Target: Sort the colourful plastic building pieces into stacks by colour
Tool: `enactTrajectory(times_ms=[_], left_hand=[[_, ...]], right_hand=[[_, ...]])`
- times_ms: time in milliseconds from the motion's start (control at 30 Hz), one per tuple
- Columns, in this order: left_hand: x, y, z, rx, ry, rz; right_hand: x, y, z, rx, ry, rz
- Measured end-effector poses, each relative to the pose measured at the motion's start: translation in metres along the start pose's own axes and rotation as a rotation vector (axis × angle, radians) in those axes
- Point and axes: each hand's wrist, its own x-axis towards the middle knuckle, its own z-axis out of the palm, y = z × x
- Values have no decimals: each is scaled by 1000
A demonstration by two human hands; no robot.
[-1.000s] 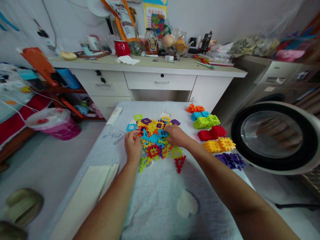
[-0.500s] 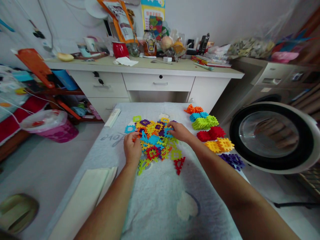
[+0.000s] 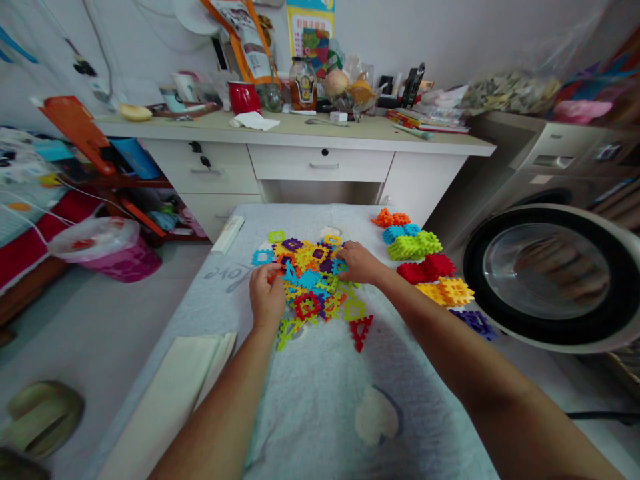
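A loose pile of flat, toothed plastic building pieces (image 3: 309,279) in several colours lies mid-table. My left hand (image 3: 267,295) is at the pile's left edge, thumb and fingers closed in a pinch. A bit of orange shows by its fingertips, but I cannot make out what they hold. On the pile's right side, my right hand (image 3: 361,263) has its fingers curled down beside a blue piece (image 3: 339,266); its fingertips are partly hidden. A red triangular piece (image 3: 361,331) lies apart, near a lime square piece (image 3: 355,309).
Along the table's right edge run colour-sorted stacks: orange (image 3: 391,218), blue (image 3: 401,233), lime (image 3: 415,246), red (image 3: 427,268), yellow (image 3: 447,291) and purple (image 3: 474,323). A white box (image 3: 229,234) sits back left, folded cloth (image 3: 185,373) front left. The washing machine door (image 3: 547,277) hangs open at right.
The whole view has shifted slightly. Both hands stay at the pile, with the right hand's fingers a little more curled over its edge. The stacks look the same.
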Motion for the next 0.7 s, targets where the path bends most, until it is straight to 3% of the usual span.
enactTrajectory(times_ms=[100, 167, 400, 533, 700], left_hand=[[0, 0, 0, 3, 0, 3], [0, -1, 0, 11, 0, 8], [0, -5, 3, 85, -91, 53], [-2, -1, 2, 105, -137, 97], [-3, 1, 1, 130, -149, 100]], right_hand=[[0, 11, -8, 75, 43, -12], [0, 33, -19, 125, 99, 6], [-2, 164, -60, 74, 274, 339], [-4, 214, -66, 14, 154, 489], [-3, 231, -59, -69, -84, 526]])
